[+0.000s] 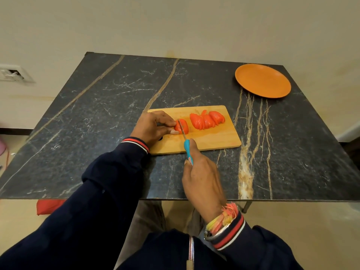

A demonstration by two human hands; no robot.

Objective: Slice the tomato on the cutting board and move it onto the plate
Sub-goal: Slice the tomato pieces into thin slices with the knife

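Note:
A wooden cutting board (212,140) lies mid-table. On its left part sits a red tomato piece (185,127), and my left hand (154,127) pinches it from the left with curled fingers. My right hand (202,179) grips the blue handle of a small knife (187,148); its blade crosses the tomato piece. Several cut tomato slices (206,120) lean together on the board's right half. The orange plate (263,83) sits at the table's far right with nothing on it.
The dark marble-pattern table (97,114) stands against a pale wall. A wall socket (13,74) is at the left. A red object (49,206) lies on the floor below the table's near edge.

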